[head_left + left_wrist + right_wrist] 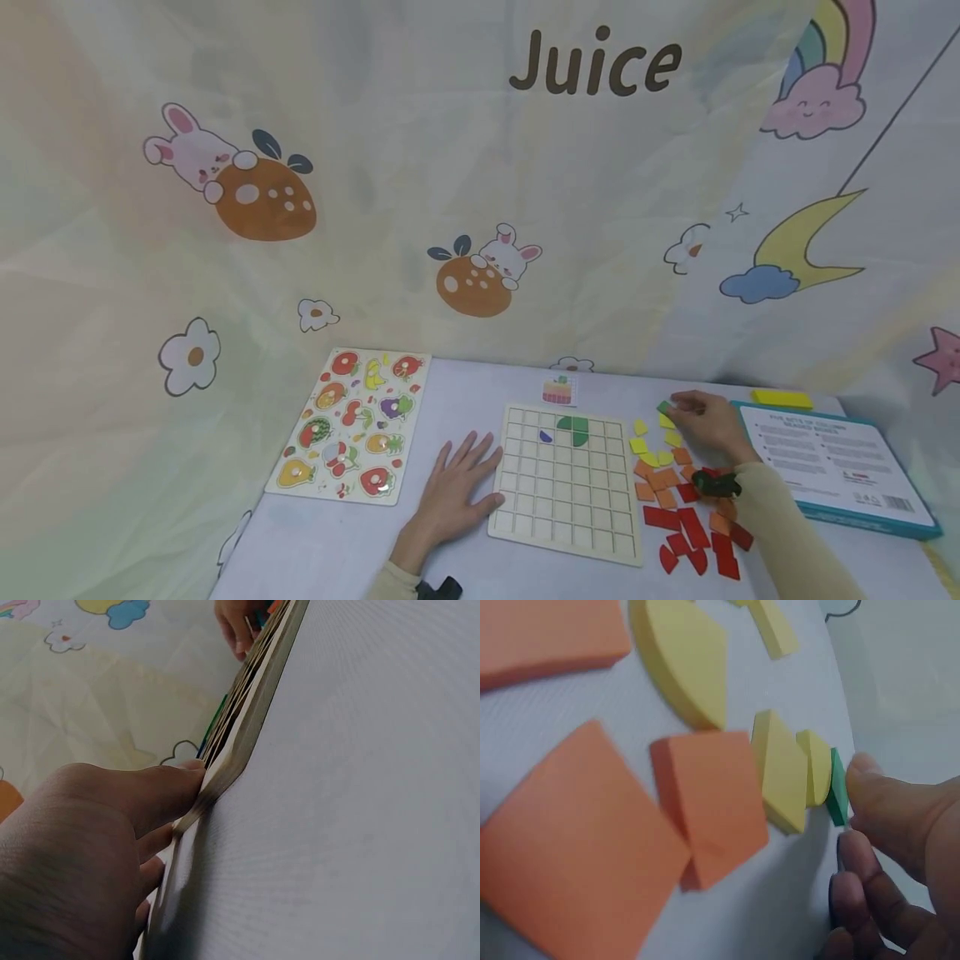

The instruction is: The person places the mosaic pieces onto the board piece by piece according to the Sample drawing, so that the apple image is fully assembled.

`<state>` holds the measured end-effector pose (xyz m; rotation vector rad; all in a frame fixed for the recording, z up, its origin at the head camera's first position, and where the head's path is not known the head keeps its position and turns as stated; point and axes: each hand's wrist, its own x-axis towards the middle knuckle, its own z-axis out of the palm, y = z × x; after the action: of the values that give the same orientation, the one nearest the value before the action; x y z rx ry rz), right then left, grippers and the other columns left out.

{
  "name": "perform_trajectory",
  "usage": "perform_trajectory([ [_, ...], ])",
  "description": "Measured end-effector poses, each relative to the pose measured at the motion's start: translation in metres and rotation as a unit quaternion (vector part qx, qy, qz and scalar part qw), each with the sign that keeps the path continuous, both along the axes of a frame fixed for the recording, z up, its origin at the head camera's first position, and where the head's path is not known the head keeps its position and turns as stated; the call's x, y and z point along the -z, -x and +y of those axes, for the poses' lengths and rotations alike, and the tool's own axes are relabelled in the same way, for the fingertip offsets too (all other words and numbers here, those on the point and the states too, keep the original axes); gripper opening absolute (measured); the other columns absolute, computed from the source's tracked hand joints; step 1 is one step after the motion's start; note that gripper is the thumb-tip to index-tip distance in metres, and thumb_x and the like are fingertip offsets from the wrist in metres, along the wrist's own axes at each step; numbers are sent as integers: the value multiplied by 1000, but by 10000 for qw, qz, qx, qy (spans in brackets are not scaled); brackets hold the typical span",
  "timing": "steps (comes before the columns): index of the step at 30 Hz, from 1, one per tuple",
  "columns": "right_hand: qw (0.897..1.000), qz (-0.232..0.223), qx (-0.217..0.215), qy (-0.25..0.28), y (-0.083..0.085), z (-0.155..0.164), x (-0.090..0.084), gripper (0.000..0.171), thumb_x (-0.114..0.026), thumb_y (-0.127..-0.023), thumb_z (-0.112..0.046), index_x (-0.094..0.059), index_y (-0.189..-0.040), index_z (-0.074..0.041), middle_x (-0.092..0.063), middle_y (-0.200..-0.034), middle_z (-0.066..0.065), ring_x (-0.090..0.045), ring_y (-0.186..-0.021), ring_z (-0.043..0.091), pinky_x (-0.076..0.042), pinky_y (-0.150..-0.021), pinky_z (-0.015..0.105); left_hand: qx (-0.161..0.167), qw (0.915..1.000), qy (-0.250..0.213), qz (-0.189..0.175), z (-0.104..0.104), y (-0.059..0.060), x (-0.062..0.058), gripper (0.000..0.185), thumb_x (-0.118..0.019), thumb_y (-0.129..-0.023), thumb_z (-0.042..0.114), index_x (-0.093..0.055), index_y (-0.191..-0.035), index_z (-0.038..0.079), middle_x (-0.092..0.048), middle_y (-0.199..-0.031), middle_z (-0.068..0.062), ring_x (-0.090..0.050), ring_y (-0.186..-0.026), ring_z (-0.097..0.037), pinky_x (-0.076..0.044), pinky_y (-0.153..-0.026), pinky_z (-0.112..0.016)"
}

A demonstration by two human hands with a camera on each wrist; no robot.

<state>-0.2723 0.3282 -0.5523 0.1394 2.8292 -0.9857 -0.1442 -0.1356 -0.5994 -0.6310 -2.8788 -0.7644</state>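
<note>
a white-covered table (465,392) is backed by a pale cloth backdrop (375,67), on which two rabbits, a yellow moon (783,246), a rainbow and the word "juice" are printed. one fruit puzzle board (333,492) is placed at the left, and one small cake picture card (559,389) is set just behind one wooden grid board (555,500) in the middle. on that board, one purple half-round piece (545,436) and what look like three green pieces, grouped together, are laid. the board's left edge is touched by the thumb of the left hand (453,492), whose fingers are spread apart. right of the board, one green tile (664,407) is pinched between the thumb and fingers of the right hand (705,421), beside six visible yellow tiles (638,445). the orange tiles (665,498) and red tiles (662,517) cannot be counted surely, some being covered by the right wrist. at the far right, one flat box (832,462) is seen, with one yellow block (782,400) behind it.
</note>
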Motion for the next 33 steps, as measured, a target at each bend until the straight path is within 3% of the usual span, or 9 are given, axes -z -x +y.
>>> perform_trajectory([
  [5, 9996, -220, 59, -182, 6, -5, 2, 54, -68, -102, -39, -62, -137, 2, -64, -128, 28, -59, -105, 38, -54, -89, 51, -19, 10000, -1, -39, 0, 0, 1, 69, -63, -98, 56, -52, -158, 24, -37, -173, 1, -26, -164, -30, -14, -132, -65],
  [12, 9994, -247, 48, -241, 9, -10, 0, 45, -71, -101, -30, -60, -130, 2, -65, -121, 28, -60, -101, 37, -53, -85, 48, -10, 10000, 56, 75, -1, 0, 2, 68, -64, -98, 54, -53, -158, 23, -39, -172, 0, -29, -162, -33, -16, -131, -66],
  [19, 9999, -3, -149, 19, 3, -10, -3, 47, -68, -103, -32, -57, -141, -7, -65, -110, 20, -61, -93, 31, -48, -74, 35, -32, 9999, 117, -92, -1, 1, 3, 69, -61, -99, 57, -49, -160, 26, -34, -174, 3, -23, -165, -28, -13, -133, -64],
  [23, 9992, 189, -79, 358, 1, -9, -1, 46, -66, -104, -36, -62, -142, -10, -66, -104, 14, -60, -91, 28, -47, -68, 30, -59, 9997, 158, -153, 0, 2, 1, 69, -61, -99, 57, -49, -160, 26, -33, -174, 4, -22, -165, -26, -12, -133, -63],
  [29, 9969, 532, -116, 576, -4, -15, 0, 52, -69, -102, -50, -68, -140, -14, -73, -112, 15, -64, -95, 28, -51, -72, 27, -53, 9999, 129, -73, 0, 2, 1, 69, -62, -99, 57, -51, -159, 25, -36, -173, 2, -25, -164, -29, -14, -132, -65],
  [33, 9954, 554, -274, 729, -11, -30, -3, 52, -73, -101, -45, -68, -141, -13, -75, -121, 17, -67, -99, 27, -54, -70, 22, -29, 10000, 88, -5, 0, 1, 2, 69, -62, -98, 56, -52, -158, 24, -37, -172, 1, -27, -163, -31, -16, -131, -66],
])
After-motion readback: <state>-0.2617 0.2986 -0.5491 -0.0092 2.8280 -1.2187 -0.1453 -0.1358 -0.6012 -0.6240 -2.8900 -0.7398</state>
